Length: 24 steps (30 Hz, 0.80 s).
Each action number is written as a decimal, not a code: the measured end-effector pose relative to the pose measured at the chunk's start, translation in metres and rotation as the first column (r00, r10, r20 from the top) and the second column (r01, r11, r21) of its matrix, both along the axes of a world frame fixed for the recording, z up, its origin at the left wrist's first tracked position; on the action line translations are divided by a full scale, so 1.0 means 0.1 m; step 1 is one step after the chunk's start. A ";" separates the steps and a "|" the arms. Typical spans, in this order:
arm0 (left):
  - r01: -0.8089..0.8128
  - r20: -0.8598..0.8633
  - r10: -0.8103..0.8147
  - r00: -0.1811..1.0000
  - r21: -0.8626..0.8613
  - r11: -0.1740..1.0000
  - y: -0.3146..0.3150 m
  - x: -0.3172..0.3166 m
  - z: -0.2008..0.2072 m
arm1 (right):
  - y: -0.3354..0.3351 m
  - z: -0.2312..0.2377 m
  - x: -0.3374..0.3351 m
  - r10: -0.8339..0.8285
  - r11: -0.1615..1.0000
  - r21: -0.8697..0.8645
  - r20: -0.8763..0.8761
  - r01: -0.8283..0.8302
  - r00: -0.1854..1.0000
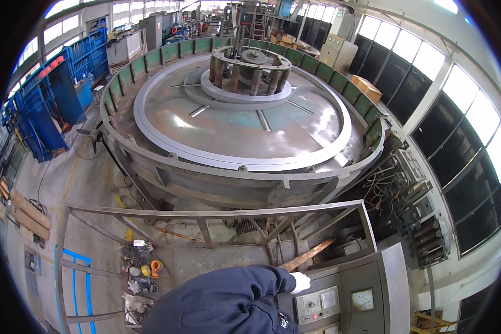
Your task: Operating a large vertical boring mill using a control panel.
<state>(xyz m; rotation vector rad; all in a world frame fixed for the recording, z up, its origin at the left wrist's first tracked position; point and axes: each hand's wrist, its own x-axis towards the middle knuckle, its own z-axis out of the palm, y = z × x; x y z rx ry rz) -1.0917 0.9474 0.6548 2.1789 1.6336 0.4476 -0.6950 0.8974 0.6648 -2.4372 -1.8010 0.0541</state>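
Observation:
A dark blue sleeve (222, 295) comes in from the lower edge and reaches across to the right; I take it for my left arm. At its end my left hand (301, 282), in a white glove, is at the upper left edge of a grey control console (362, 270). Its fingers are too small to make out. Just below it the console carries a light panel (317, 305) with knobs and a lit red lamp, and a square gauge (363, 299) sits to the right. My right hand is out of sight.
A metal railing (217, 211) runs ahead of me. Beyond it stands a huge round machine table (228, 139) inside a green-lined wall. Left of me are an orange tape roll (156, 268), gloves and tools. A wooden plank (309, 255) leans beside the console.

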 end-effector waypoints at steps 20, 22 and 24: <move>-0.271 -0.047 0.276 0.960 0.085 0.959 -0.69 -0.74 0.08 | 0.31 -0.19 -0.22 0.174 0.984 -0.049 0.099 -0.170 0.980; -0.307 -0.056 0.309 0.949 0.036 0.951 -0.81 -0.69 0.09 | 0.31 -0.21 -0.25 0.190 0.982 -0.033 0.086 -0.187 0.978; -0.359 -0.025 0.358 0.933 -0.049 0.932 -1.14 -0.68 0.20 | 0.35 -0.26 -0.36 0.235 0.972 -0.029 0.068 -0.233 0.970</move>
